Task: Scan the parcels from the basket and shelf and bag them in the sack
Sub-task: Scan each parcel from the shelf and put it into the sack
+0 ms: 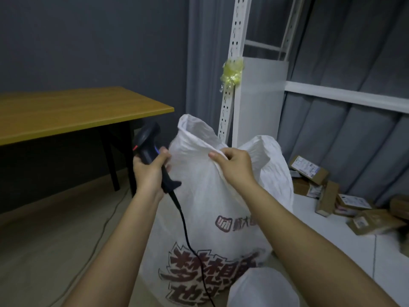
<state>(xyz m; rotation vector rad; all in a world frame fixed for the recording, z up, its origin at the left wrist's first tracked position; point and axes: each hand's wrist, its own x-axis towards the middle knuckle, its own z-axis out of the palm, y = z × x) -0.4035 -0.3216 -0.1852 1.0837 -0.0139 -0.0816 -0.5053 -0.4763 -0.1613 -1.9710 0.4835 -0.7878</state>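
White woven plastic sack (205,196) with dark red printed characters stood on the floor beside the white metal shelf (345,95). The right hand (233,166) pinched the sack's near rim, holding its mouth up. The left hand (150,169) gripped a black corded handheld barcode scanner (147,140). Brown cardboard parcels (309,171) lay scattered on the shelf's lower board, right of the sack.
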